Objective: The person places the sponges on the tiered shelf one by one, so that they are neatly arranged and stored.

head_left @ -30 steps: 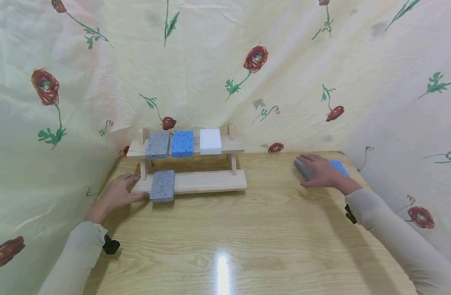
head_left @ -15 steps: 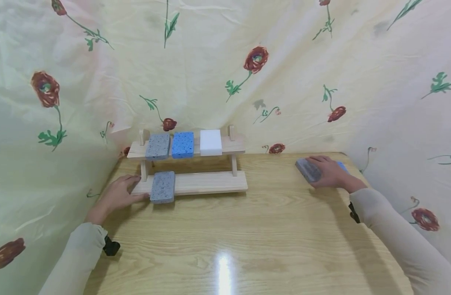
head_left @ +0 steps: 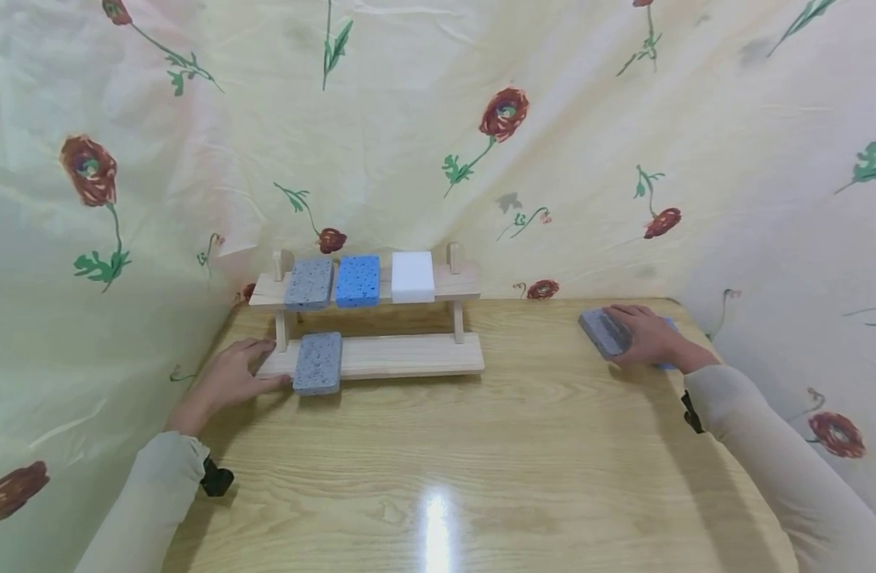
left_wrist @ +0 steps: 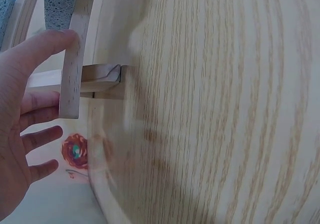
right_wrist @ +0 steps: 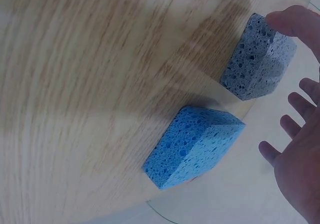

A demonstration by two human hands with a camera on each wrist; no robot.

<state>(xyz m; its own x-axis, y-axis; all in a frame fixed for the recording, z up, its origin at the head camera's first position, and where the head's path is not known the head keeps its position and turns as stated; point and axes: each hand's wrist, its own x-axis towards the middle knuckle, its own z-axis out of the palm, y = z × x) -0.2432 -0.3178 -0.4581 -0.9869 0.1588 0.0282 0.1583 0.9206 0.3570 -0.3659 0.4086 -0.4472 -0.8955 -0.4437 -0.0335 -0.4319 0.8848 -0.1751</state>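
Note:
A two-tier wooden rack (head_left: 409, 356) stands at the back left of the table. My left hand (head_left: 230, 374) grips the left end of its lower shelf, thumb at the front edge and fingers behind. Beside that thumb lies a grey sponge (head_left: 318, 364) on the lower shelf. The upper shelf holds a grey sponge (head_left: 309, 284), a blue sponge (head_left: 358, 281) and a white block (head_left: 412, 277). On the right, my right hand (head_left: 645, 336) holds another grey sponge (right_wrist: 260, 59), thumb on its near edge and fingers spread on the far side.
Close to the right hand a blue sponge (right_wrist: 195, 146) lies on the table, mostly covered by that hand in the head view. A flowered cloth (head_left: 588, 151) hangs behind and at both sides of the wooden table (head_left: 409, 446).
My right hand has shifted slightly right on the grey sponge, uncovering more of it and hiding more of the blue one. The left hand keeps its place on the rack.

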